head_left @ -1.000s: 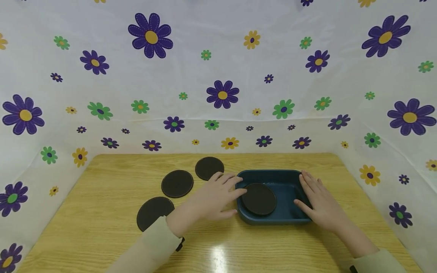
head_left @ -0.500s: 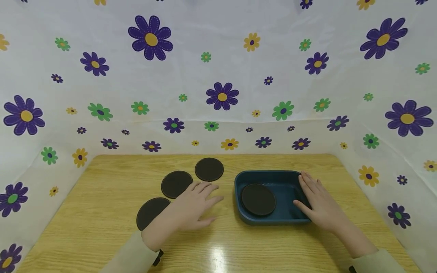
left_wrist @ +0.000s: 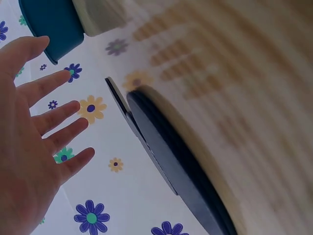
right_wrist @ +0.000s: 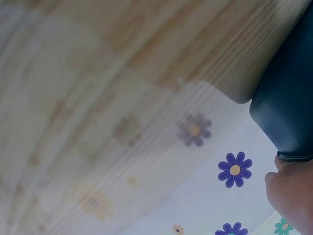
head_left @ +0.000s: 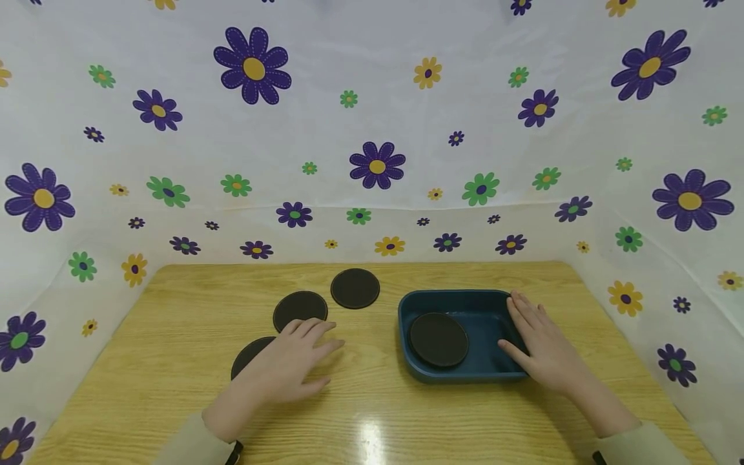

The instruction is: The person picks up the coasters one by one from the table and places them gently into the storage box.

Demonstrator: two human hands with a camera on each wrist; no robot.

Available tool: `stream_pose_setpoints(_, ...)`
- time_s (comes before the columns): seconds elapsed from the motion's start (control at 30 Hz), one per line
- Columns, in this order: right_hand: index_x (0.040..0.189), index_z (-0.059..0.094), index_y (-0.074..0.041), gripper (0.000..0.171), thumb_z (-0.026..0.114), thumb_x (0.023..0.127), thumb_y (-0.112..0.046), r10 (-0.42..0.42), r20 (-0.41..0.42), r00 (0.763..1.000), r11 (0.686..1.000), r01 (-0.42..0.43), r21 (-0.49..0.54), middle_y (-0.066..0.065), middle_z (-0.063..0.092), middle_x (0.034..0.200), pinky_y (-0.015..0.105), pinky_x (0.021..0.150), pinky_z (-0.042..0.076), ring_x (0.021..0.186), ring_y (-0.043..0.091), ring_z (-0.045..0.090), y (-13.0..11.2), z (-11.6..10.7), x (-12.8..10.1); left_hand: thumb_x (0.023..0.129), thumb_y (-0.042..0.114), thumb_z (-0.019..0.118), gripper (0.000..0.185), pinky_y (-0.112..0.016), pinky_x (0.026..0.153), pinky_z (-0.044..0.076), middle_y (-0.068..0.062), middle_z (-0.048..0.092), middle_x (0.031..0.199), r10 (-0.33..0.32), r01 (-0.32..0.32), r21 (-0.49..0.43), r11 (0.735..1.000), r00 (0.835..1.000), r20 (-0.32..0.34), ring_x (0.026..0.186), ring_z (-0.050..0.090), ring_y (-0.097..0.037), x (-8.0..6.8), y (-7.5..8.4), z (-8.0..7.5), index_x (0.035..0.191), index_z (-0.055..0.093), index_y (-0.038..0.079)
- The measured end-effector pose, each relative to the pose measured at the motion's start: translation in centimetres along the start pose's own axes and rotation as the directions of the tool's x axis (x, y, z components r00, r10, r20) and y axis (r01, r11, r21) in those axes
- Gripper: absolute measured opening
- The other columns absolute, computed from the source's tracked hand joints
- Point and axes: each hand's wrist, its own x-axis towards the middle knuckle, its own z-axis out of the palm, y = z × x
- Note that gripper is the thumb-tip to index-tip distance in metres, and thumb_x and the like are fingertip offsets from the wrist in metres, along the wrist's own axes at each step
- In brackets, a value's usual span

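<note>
L hand (head_left: 289, 361) lies flat, fingers spread, holding nothing, over the near dark round coaster (head_left: 248, 354) on the wooden counter (head_left: 174, 361); 2 more coasters lie just beyond. R hand (head_left: 543, 349) rests w/ straight fingers on the right rim of the blue tray (head_left: 459, 300), which holds one coaster (head_left: 438, 339).

The wooden table (head_left: 174, 361) carries three dark round coasters (head_left: 355, 288) toward ten o'clock and a blue tray (head_left: 459, 298) toward two o'clock.
</note>
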Motion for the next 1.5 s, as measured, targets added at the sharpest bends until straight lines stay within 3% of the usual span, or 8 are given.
stream_pose_setpoints(0.33, 0.164, 0.026, 0.008, 0.083, 0.061, 0.106, -0.041, 0.000, -0.005, 1.000, 1.000, 0.000, 0.001, 0.031, 0.025, 0.172, 0.036, 0.135, -0.007, 0.162, 0.044, 0.021, 0.0, 0.1, 0.0, 0.086, 0.043, 0.081, 0.061, -0.060, 0.111, 0.047, -0.015, 0.054, 0.154, -0.033, 0.036, -0.063, 0.997, 0.998, 0.047, 0.139, 0.053, -0.037, -2.4, -1.5, 0.2, 0.141, 0.065, 0.022)
stream_pose_setpoints(0.73, 0.164, 0.026, 0.008, 0.084, 0.061, 0.106, -0.041, 0.010, 0.013, 1.000, 1.000, -0.011, 0.011, 0.031, 0.023, 0.172, 0.039, 0.135, -0.006, 0.162, 0.045, 0.021, 0.0, 0.0, -0.1, 0.078, 0.041, 0.090, 0.066, -0.065, 0.103, 0.051, -0.019, 0.056, 0.151, -0.067, 0.070, -0.053, 0.996, 0.996, 0.063, 0.136, 0.055, -0.042, -5.0, -2.9, 0.3, 0.137, 0.066, 0.022)
stream_pose_setpoints(1.0, 0.165, 0.025, 0.008, 0.083, 0.060, 0.107, -0.039, -0.001, 0.000, 1.000, 1.000, 0.001, 0.012, 0.031, 0.023, 0.172, 0.029, 0.132, -0.013, 0.164, 0.043, 0.018, 0.3, 0.1, -0.1, 0.080, 0.042, 0.088, 0.066, -0.068, 0.102, 0.050, -0.022, 0.055, 0.149, -0.113, 0.121, -0.084, 0.989, 0.989, 0.097, 0.134, 0.055, -0.048, -5.7, -3.2, 0.1, 0.139, 0.065, 0.023)
stream_pose_setpoints(1.3, 0.165, 0.025, 0.008, 0.084, 0.061, 0.106, -0.040, 0.010, 0.016, 1.000, 1.000, -0.011, 0.025, 0.031, 0.022, 0.172, 0.037, 0.135, -0.007, 0.161, 0.047, 0.022, 0.1, 0.1, 0.0, 0.080, 0.042, 0.086, 0.069, -0.070, 0.098, 0.051, -0.021, 0.054, 0.148, -0.164, 0.181, -0.111, 0.977, 0.976, 0.145, 0.132, 0.055, -0.046, -6.1, -3.5, -0.1, 0.142, 0.064, 0.022)
stream_pose_setpoints(1.5, 0.164, 0.025, 0.008, 0.083, 0.061, 0.106, -0.040, 0.010, 0.012, 1.000, 1.000, -0.010, 0.016, 0.031, 0.023, 0.172, 0.035, 0.135, -0.008, 0.161, 0.046, 0.022, 0.2, 0.1, -0.1, 0.077, 0.037, 0.087, 0.075, -0.072, 0.092, 0.052, -0.018, 0.054, 0.147, -0.219, 0.248, -0.162, 0.955, 0.959, 0.177, 0.130, 0.054, -0.043, -6.4, -3.5, 0.1, 0.146, 0.061, 0.026)
